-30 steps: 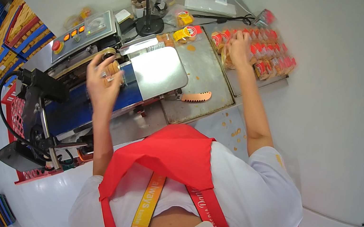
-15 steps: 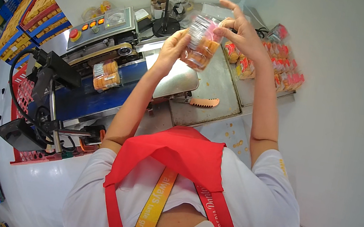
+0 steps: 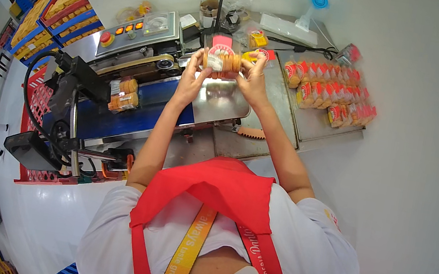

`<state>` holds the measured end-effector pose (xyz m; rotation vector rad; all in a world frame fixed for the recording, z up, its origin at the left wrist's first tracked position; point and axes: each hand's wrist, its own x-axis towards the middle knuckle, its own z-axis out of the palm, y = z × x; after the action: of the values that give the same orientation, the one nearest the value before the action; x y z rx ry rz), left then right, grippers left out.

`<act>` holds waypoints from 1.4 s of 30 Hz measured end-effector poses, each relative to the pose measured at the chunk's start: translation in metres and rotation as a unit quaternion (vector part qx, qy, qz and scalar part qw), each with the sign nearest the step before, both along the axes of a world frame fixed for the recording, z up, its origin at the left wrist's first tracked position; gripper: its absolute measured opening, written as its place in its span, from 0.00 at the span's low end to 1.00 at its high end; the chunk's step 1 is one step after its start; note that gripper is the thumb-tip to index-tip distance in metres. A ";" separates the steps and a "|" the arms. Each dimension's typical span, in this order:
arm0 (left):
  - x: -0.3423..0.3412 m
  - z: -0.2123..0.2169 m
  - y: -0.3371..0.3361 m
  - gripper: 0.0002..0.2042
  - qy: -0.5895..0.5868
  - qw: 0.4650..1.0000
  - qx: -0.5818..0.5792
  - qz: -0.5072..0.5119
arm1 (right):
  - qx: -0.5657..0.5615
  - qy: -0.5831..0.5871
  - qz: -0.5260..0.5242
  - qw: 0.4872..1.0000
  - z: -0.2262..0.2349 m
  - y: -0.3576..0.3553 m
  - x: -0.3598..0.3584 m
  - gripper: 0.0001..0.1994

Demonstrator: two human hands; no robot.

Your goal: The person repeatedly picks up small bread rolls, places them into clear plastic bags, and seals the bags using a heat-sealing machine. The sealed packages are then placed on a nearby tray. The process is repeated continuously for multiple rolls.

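I hold a clear bag of round biscuits with a red top (image 3: pixel 222 59) between both hands above the shiny steel plate (image 3: pixel 219 105). My left hand (image 3: pixel 190 79) grips the bag's left end and my right hand (image 3: pixel 252 80) grips its right end. Another filled biscuit bag (image 3: pixel 124 94) lies on the blue conveyor belt (image 3: pixel 135 117) of the sealing machine (image 3: pixel 143 37) to the left.
Rows of packed biscuit bags (image 3: pixel 328 91) lie on a steel tray at the right. A loose biscuit strip (image 3: pixel 250 133) lies on the table. A black printer unit (image 3: pixel 75 78) and red crate (image 3: pixel 38 107) stand at the left. Stacked trays (image 3: pixel 49 10) are at the far left.
My right hand took a bag from the right-hand rows and brought it to the middle; my left hand left the conveyor and joined it. The earlier bag has travelled left along the belt.
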<state>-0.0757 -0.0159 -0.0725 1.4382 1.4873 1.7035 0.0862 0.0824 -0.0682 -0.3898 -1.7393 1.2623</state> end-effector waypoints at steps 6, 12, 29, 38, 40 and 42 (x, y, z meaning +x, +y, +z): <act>0.023 0.008 -0.015 0.17 0.174 0.957 -0.010 0.232 | 0.135 -0.079 -0.177 0.972 0.005 -0.018 -0.009 0.13; 0.025 0.027 -0.009 0.10 0.304 0.893 0.094 0.319 | 0.249 -0.130 -0.290 0.915 0.031 -0.027 -0.012 0.08; -0.006 0.018 -0.012 0.06 -0.044 0.989 -0.010 0.141 | -0.008 -0.040 -0.032 0.999 0.026 -0.001 -0.003 0.06; -0.013 0.022 -0.012 0.06 -0.243 0.970 -0.015 0.014 | -0.171 0.045 0.028 0.984 0.016 -0.001 -0.008 0.05; -0.010 0.024 -0.020 0.04 -0.235 0.972 -0.006 0.008 | -0.185 0.047 0.025 0.981 0.015 -0.010 -0.003 0.04; -0.005 0.031 -0.032 0.04 -0.215 0.976 -0.009 0.012 | -0.195 0.050 0.033 0.979 0.016 -0.016 0.003 0.04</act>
<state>-0.0809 -0.0475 -0.0417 0.9598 1.2786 1.8625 0.0890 0.0664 -0.0523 -0.4877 -1.4273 1.6473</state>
